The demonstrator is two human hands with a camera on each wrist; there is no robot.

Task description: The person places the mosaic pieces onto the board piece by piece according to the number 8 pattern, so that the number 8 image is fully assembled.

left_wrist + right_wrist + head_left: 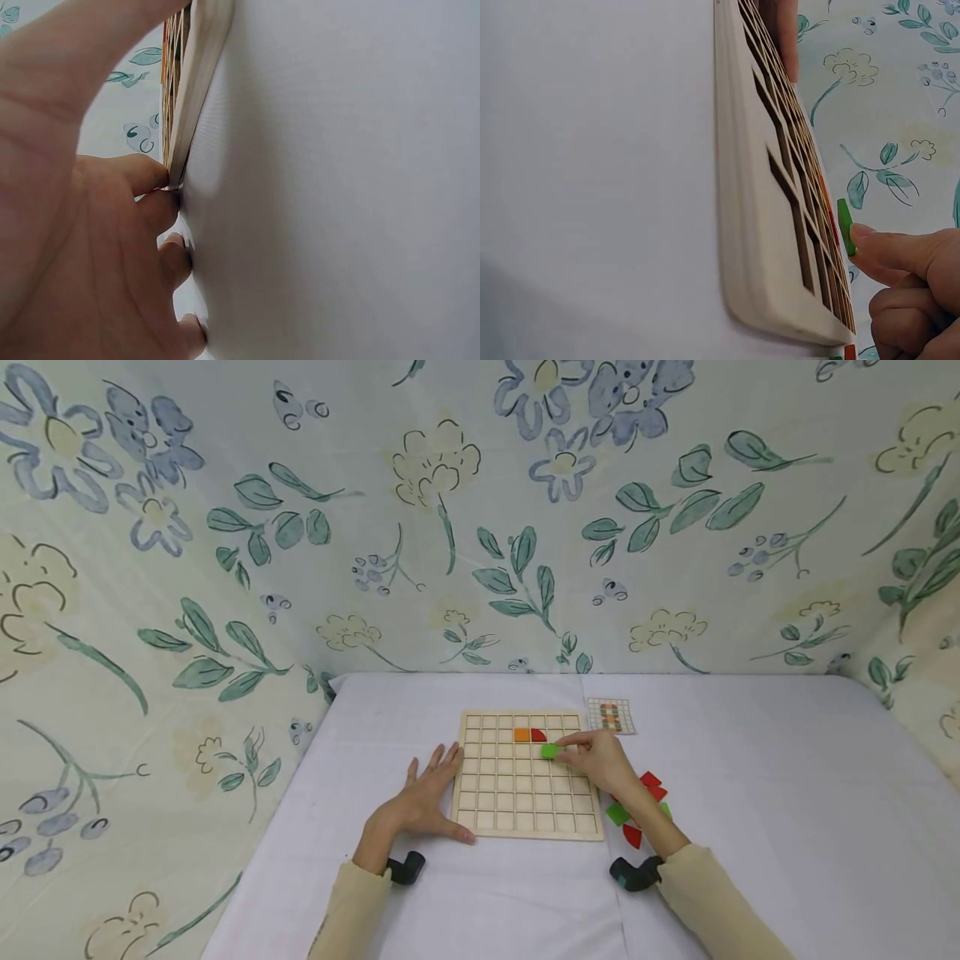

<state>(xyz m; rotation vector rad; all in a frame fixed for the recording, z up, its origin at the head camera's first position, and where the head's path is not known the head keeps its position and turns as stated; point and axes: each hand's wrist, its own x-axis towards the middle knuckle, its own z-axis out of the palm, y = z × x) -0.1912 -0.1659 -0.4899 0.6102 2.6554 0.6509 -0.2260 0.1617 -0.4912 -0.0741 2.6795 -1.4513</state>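
A wooden grid board (525, 804) lies flat on the white cloth. In its upper rows sit an orange square tile (522, 735) and, just right of it, a red tile with one rounded edge (538, 735). My right hand (598, 762) pinches a green square tile (550, 752) between thumb and finger, below the red one. The right wrist view shows this green tile (845, 226) tilted up, apart from the board. With fingers spread, my left hand (424, 802) rests on the cloth against the board's left edge, its fingertips touching the frame.
A small pattern card (611, 716) lies beyond the board's upper right corner. Loose red tiles (632, 836) and green tiles (618, 814) lie right of the board, partly under my right forearm. A flowered curtain (480, 527) hangs behind the table.
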